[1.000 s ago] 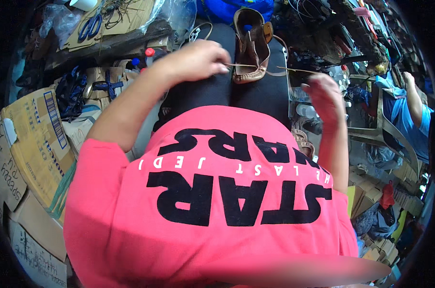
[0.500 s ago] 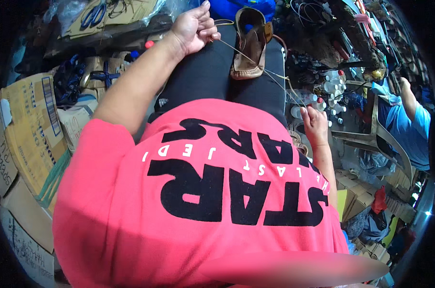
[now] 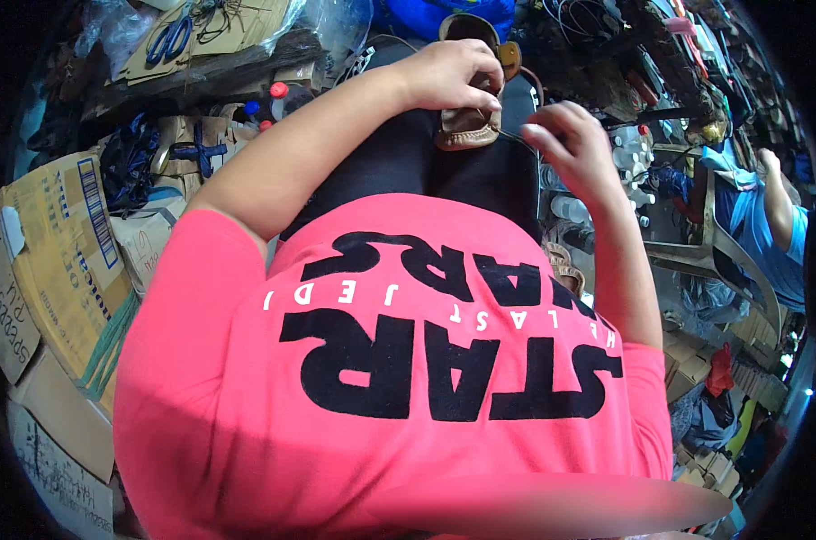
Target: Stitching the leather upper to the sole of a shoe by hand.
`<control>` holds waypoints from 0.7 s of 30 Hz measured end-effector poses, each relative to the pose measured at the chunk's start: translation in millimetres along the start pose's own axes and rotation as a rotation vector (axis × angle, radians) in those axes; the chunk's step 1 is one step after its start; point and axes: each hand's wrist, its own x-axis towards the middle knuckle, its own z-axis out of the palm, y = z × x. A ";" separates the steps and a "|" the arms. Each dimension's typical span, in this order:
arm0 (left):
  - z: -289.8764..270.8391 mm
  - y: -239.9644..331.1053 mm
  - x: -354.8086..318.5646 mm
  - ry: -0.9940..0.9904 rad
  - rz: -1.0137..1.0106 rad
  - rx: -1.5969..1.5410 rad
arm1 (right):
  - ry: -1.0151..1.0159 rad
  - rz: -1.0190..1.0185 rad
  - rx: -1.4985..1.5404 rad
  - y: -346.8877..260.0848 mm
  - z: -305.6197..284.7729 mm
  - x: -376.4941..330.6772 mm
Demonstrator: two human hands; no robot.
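Observation:
A brown leather shoe [image 3: 469, 136] with a stitched toe rests on my black-trousered thighs, toe toward me. My left hand [image 3: 453, 76] is bent over its opening, fingers curled down and thumb close to them. Whatever they pinch is hidden, and the hand covers the middle of the shoe. Just right of the toe, my right hand [image 3: 577, 153] is raised with fingers loosely curved and the thumb apart from them. A thin thread [image 3: 513, 137] shows in part between the toe and that hand.
Blue-handled scissors [image 3: 169, 40] lie on cardboard at the far left. Cardboard boxes [image 3: 61, 243] stack up on the left. Several plastic bottles [image 3: 570, 209] stand right of my legs. Farther right, a person in blue [image 3: 759, 225] is beside a plastic chair [image 3: 741, 265].
My left hand has come in from the upper left onto the shoe. My right hand has risen from beside my hip toward the toe, and its fingers have loosened. The taut thread has slackened.

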 end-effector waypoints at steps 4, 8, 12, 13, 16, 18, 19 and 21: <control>3.3 0.2 16.1 -0.178 -0.120 -0.047 | -0.267 0.014 0.014 -0.7 18.9 18.6; 9.6 -7.1 14.1 -0.165 -0.089 -0.066 | -0.227 -0.085 0.041 4.0 18.2 6.2; 5.5 -5.8 12.9 -0.156 -0.141 -0.077 | -0.135 0.283 0.319 4.4 -1.0 -27.3; 6.3 -7.2 12.6 -0.157 -0.141 -0.081 | -0.079 0.277 0.355 3.0 -1.2 -29.8; 4.7 -16.2 15.4 -0.252 -0.141 -0.274 | 0.058 0.104 0.283 -0.7 7.6 -21.4; 2.5 -14.9 17.8 -0.281 -0.123 -0.314 | 0.015 0.103 0.156 0.3 12.8 -13.6; 0.8 -14.4 18.7 -0.306 -0.109 -0.350 | 0.014 0.106 0.155 2.7 16.3 -11.1; -1.6 -14.0 20.1 -0.328 -0.139 -0.356 | 0.016 0.042 0.141 8.8 22.2 -6.5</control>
